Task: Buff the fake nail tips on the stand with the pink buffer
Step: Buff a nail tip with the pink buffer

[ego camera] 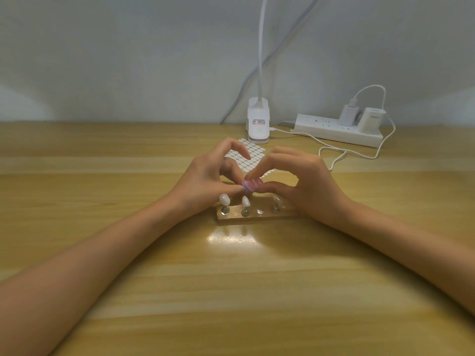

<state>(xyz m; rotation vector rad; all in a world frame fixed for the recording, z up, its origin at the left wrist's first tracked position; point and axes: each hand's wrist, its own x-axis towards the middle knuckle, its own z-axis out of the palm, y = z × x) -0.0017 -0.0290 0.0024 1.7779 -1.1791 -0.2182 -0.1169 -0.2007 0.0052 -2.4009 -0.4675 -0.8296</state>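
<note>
We pinch the buffer (pixel 251 185) in our right hand (pixel 308 181), just above the stand (pixel 257 217); our left hand (pixel 205 176) meets its end, grip unclear. Buffing's underway, and next come light strokes over each tip (pixel 224 200).

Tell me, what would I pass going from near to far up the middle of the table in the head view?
nail stand → pink buffer → sheet of white stickers → white lamp clip
</note>
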